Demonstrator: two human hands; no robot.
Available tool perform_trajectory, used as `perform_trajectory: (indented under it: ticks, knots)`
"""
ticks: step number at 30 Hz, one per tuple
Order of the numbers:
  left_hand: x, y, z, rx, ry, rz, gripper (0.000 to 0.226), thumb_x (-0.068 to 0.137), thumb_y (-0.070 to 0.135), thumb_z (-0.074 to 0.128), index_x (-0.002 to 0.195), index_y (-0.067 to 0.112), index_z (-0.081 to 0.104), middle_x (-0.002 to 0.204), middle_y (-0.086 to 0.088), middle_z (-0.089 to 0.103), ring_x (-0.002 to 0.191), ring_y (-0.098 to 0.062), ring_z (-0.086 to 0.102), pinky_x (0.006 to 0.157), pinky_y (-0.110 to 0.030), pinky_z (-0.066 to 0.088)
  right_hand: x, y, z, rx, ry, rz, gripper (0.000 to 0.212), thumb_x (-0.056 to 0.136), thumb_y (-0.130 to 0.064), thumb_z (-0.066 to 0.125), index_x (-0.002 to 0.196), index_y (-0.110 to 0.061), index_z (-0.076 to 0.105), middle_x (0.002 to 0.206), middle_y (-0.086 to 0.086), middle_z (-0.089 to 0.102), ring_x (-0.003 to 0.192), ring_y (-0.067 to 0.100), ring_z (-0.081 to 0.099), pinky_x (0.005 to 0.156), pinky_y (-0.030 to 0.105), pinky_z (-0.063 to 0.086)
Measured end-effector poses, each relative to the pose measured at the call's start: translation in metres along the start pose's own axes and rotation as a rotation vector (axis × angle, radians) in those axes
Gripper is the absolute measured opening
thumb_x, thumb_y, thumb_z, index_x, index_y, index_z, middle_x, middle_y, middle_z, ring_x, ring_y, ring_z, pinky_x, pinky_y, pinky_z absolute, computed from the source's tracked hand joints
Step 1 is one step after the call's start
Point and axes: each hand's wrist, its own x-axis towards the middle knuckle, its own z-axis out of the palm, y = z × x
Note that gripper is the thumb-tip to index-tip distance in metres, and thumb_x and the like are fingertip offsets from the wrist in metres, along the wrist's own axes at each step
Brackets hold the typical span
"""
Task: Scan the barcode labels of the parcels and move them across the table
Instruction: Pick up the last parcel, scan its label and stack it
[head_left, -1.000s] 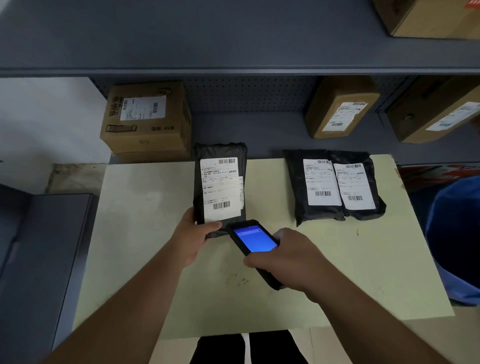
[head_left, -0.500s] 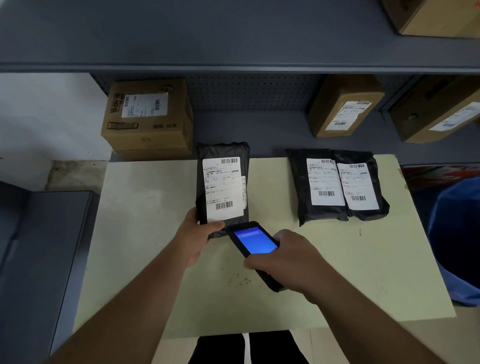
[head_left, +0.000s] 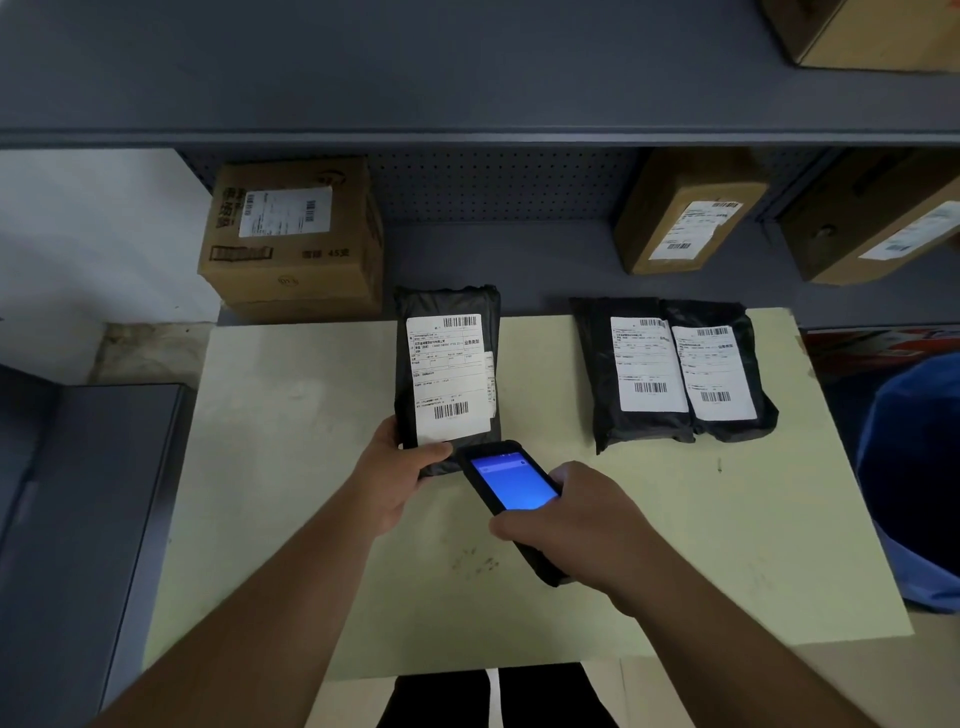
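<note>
My left hand (head_left: 397, 475) grips the lower left corner of a black parcel (head_left: 447, 332), which bears a white barcode label (head_left: 449, 376) facing up. My right hand (head_left: 576, 525) holds a black handheld scanner (head_left: 511, 480) with a lit blue screen, its top end just below the label's lower edge. Two more black parcels lie side by side at the table's far right: one (head_left: 602, 374) on the left, another (head_left: 748, 374) overlapping it, both with white labels up.
The pale green table (head_left: 291, 467) stands against grey shelving. Brown cartons sit behind it: one (head_left: 296, 260) at back left, another (head_left: 675, 208) at back right, a third (head_left: 872, 228) further right. A blue object (head_left: 914, 467) borders the right edge. A grey surface (head_left: 78, 519) lies left.
Hardly anything differs. The held parcel and the scanner keep their places; only the camera view has shifted slightly.
</note>
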Motion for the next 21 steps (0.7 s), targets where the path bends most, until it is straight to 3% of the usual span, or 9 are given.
perform_trajectory:
  ticks: [3, 13, 18, 21]
  knots:
    - [0.002, 0.0, 0.007, 0.005, -0.011, -0.004, 0.066, 0.082, -0.003, 0.079, 0.139, 0.021, 0.056, 0.125, 0.0, 0.077, 0.114, -0.026, 0.074, 0.105, -0.045, 0.055, 0.001, 0.004, -0.005, 0.016, 0.007, 0.002, 0.047, 0.068, -0.04, 0.085, 0.101, -0.018, 0.062, 0.082, -0.003, 0.064, 0.059, 0.014, 0.06, 0.057, 0.029, 0.05]
    - [0.003, 0.004, 0.048, 0.032, -0.119, -0.003, 0.061, 0.083, 0.004, 0.08, 0.137, 0.023, 0.061, 0.126, 0.002, 0.077, 0.116, -0.023, 0.074, 0.111, -0.049, 0.051, 0.004, 0.027, -0.035, 0.087, 0.039, 0.026, 0.051, 0.063, -0.044, 0.085, 0.1, -0.017, 0.063, 0.085, 0.0, 0.067, 0.064, 0.016, 0.061, 0.059, 0.033, 0.051]
    - [-0.001, 0.011, 0.082, 0.0, -0.158, -0.006, 0.044, 0.091, -0.001, 0.071, 0.129, 0.02, 0.066, 0.119, 0.002, 0.08, 0.107, -0.019, 0.077, 0.092, -0.034, 0.058, 0.003, 0.04, -0.055, 0.133, 0.066, 0.03, 0.049, 0.065, -0.041, 0.085, 0.1, -0.016, 0.062, 0.08, -0.002, 0.065, 0.059, 0.015, 0.057, 0.057, 0.03, 0.048]
    - [-0.004, 0.014, 0.105, -0.017, -0.156, -0.034, 0.038, 0.091, 0.002, 0.073, 0.125, 0.018, 0.069, 0.113, 0.0, 0.082, 0.099, -0.018, 0.077, 0.087, -0.035, 0.059, 0.001, 0.048, -0.068, 0.153, 0.084, 0.03, 0.045, 0.068, -0.038, 0.085, 0.099, -0.015, 0.062, 0.077, -0.004, 0.062, 0.056, 0.013, 0.054, 0.053, 0.027, 0.045]
